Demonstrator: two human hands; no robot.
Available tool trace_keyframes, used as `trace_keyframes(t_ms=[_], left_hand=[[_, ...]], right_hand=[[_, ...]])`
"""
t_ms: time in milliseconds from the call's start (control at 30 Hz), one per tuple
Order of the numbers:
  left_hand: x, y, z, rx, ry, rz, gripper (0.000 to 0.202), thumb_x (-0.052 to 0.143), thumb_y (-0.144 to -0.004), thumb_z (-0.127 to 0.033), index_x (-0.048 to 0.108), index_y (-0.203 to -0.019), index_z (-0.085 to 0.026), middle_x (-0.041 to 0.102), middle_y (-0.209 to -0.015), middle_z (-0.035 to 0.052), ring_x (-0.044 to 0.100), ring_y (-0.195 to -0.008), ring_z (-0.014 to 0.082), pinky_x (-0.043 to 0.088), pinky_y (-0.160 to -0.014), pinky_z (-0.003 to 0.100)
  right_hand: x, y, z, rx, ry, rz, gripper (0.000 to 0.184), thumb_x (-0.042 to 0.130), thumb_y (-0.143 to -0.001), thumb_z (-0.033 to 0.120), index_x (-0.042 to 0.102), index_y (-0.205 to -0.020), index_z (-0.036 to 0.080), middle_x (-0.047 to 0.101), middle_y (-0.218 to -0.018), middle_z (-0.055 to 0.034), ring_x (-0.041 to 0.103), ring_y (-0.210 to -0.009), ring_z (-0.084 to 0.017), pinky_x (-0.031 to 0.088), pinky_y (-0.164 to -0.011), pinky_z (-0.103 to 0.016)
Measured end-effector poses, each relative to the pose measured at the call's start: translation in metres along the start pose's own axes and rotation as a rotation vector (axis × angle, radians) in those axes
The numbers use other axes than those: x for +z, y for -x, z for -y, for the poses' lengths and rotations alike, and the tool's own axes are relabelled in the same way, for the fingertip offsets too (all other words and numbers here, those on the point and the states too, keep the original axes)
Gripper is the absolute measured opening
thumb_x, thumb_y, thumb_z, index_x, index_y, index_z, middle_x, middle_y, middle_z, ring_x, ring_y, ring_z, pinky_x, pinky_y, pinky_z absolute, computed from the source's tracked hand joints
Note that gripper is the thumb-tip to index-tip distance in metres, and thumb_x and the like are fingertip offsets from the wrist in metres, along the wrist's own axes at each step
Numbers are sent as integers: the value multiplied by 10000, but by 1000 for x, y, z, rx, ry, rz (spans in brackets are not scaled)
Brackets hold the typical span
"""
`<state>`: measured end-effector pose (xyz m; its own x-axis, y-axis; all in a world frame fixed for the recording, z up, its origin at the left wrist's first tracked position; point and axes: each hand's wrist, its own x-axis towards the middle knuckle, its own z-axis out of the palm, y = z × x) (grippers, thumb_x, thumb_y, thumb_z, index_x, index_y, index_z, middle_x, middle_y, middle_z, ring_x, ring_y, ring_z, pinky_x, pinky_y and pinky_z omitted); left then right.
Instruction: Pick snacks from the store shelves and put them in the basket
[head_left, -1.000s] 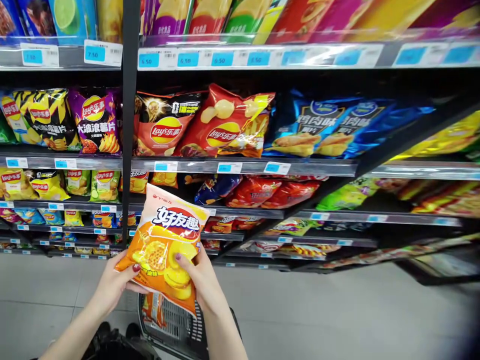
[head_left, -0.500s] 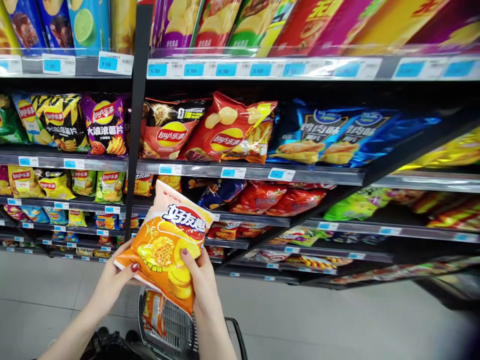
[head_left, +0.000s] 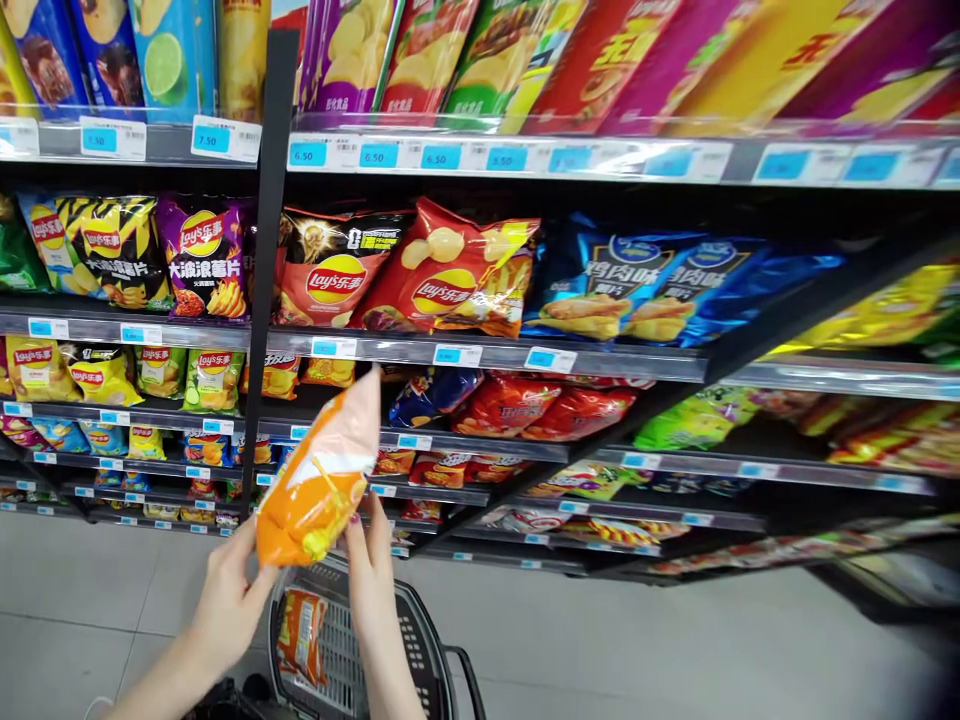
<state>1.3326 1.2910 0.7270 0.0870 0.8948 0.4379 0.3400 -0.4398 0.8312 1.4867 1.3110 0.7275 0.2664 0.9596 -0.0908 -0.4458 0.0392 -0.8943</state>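
An orange snack bag point(head_left: 322, 480) is held up in front of the shelves, turned nearly edge-on and blurred by motion. My left hand point(head_left: 229, 595) grips its lower left corner from below. My right hand point(head_left: 369, 570) holds its right side, fingers upright along the edge. Below both hands sits a dark shopping basket point(head_left: 420, 640) with another orange snack bag point(head_left: 300, 635) standing inside it.
Black store shelves point(head_left: 480, 355) full of chip bags run across the view, with blue price tags on the rails. Red Lay's bags point(head_left: 442, 270) and blue bags point(head_left: 645, 285) sit at eye level. Grey tiled floor point(head_left: 675, 650) lies to the right of the basket.
The orange bag has been rotated, so its printed front now faces away to the side. Both hands have dropped a little, and the view has shifted slightly downward.
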Motion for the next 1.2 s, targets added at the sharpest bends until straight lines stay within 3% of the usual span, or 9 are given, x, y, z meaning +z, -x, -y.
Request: trace_keyframes(t_ms=[133,300,400,500,600,667,800,967,1200], left_hand=[[-1,3,3,600,-579,-112,472,469,-800,-37,484,-1256,-162,614,-1173,131,526,-1110,252,412,-972,459],[0,5,-9,780,-603,109,491,574,-749,-116,519,-1226,-222,618,-1187,76,488,-1126,264,203,-1065,570],[-6,2,-17,542,-238,90,544,611,-715,-297,501,-1246,-251,521,-1304,68,369,-1230,329,175,-1063,573],[-14,-7,-19,-4,250,37,633,597,-728,-379,404,-1319,-259,395,-1404,85,326,-1274,340,281,-1027,503],[-19,-18,-18,-563,777,246,688,653,-677,-418,420,-1296,-232,509,-1307,119,483,-1162,336,436,-893,440],[-18,-23,-19,-785,945,321,644,727,-613,-357,513,-1197,-191,619,-1164,132,584,-1034,328,483,-813,405],[-13,-27,-25,-841,995,299,476,742,-632,-209,579,-1076,-154,685,-1031,121,649,-909,284,501,-787,363],[-6,-28,-17,-847,968,205,386,716,-670,-253,619,-1024,-133,711,-968,107,675,-828,267,523,-726,333],[5,-29,18,-1027,953,201,299,674,-718,-294,661,-943,-98,732,-872,109,690,-777,239,538,-701,307]], right_hand=[[-1,21,15,15,-229,216,736,615,-668,619,423,-1290,275,468,-1328,-79,432,-1210,-301,411,-960,-441],[-8,23,36,256,-349,112,669,755,-618,328,492,-1229,252,643,-1106,-83,592,-1018,-305,456,-903,-465],[-15,16,39,338,-390,91,602,743,-596,306,552,-1162,227,674,-1035,-81,612,-970,-328,467,-872,-498],[-20,12,37,374,-397,78,527,731,-592,347,593,-1085,219,686,-1001,-81,624,-934,-339,480,-842,-512],[-20,10,32,415,-386,142,456,748,-572,358,620,-983,208,680,-1018,-84,601,-990,-337,471,-866,-491],[-20,7,28,433,-325,190,410,754,-581,373,624,-929,199,688,-993,-88,612,-971,-330,474,-860,-475],[-25,2,25,348,-108,194,446,757,-621,389,590,-987,197,677,-1021,-88,624,-952,-302,483,-852,-427],[-29,0,31,370,-58,384,841,826,-510,401,426,-1230,230,569,-1214,-115,577,-1040,-318,492,-842,-418],[-24,-6,21,513,11,229,598,736,-650,342,452,-1154,192,634,-1112,-96,600,-1012,-293,496,-842,-384]])
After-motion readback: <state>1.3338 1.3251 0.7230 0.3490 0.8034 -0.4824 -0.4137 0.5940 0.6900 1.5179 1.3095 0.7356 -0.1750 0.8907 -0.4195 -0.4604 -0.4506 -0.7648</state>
